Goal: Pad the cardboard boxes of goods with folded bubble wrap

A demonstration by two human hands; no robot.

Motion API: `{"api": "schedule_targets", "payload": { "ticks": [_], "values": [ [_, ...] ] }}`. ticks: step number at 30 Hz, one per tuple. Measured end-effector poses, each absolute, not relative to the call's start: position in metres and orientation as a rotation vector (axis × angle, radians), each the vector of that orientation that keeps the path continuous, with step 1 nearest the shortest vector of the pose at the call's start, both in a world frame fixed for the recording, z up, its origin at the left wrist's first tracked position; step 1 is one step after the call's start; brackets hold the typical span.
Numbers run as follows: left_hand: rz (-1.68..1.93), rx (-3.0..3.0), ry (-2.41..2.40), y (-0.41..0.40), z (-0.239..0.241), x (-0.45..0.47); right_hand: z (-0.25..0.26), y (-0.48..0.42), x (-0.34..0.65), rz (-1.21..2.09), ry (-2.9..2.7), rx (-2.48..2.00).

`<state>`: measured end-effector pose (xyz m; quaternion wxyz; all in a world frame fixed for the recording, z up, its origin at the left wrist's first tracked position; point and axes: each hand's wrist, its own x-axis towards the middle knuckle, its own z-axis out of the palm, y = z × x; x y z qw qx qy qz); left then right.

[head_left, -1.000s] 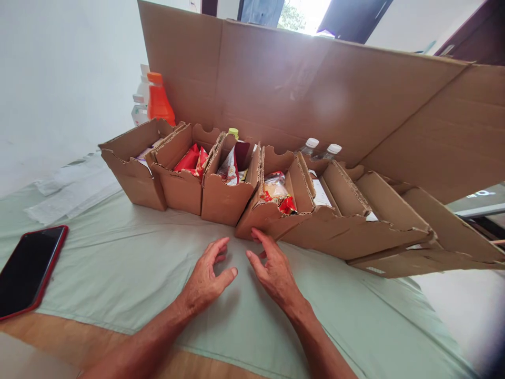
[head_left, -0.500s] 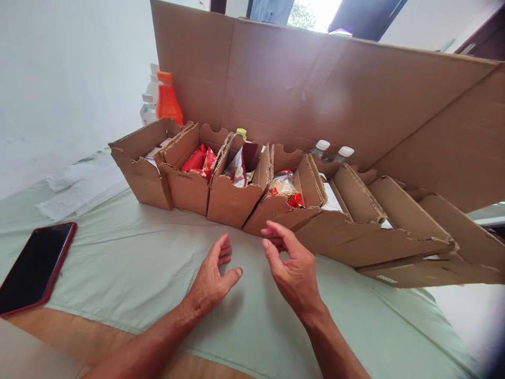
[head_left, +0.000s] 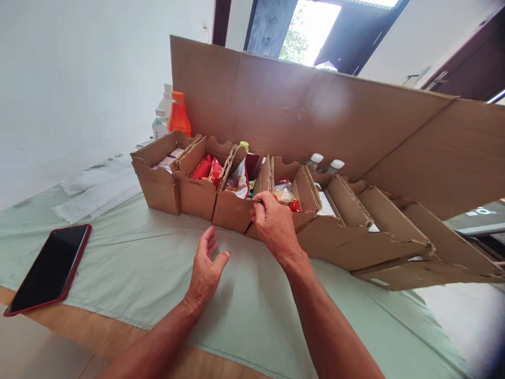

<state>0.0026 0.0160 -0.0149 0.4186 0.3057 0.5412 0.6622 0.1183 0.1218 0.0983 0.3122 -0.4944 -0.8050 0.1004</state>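
Observation:
My right hand [head_left: 275, 223] is at the front rim between the third and fourth cardboard boxes from the left. Its thumb and fingers are pinched on the cardboard edge, and the fingertips are partly hidden. The third cardboard box [head_left: 232, 211] holds a white and dark red packet [head_left: 237, 181]. In the fourth box lie a clear packet [head_left: 283, 190] and a red packet [head_left: 295, 206]. Over the green cloth [head_left: 173, 263], my left hand [head_left: 205, 266] is open with the fingers apart, holding nothing, in front of the boxes.
Red packets [head_left: 208, 167] sit in the second box; papers lie in the leftmost. A tall cardboard panel [head_left: 272, 100] stands behind the row. Behind the boxes are an orange bottle [head_left: 179, 117] and white-capped bottles [head_left: 335, 166]. A phone [head_left: 49, 268] lies at the left.
My right hand has moved forward and slightly left to the box rim, and its fingers have closed there. My left hand stays open above the cloth. The view has shifted a little.

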Motion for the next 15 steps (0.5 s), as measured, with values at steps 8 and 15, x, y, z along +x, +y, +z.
{"api": "schedule_targets", "payload": {
  "ticks": [8,15],
  "values": [
    [1.934,0.748,1.43,-0.058,0.012,-0.03,0.094,0.036,0.15,0.295,-2.208,-1.001],
    [1.946,0.821,1.476,-0.102,-0.003,-0.057,0.08,-0.039,0.26,0.166,-2.093,-1.027]
  ]
}}
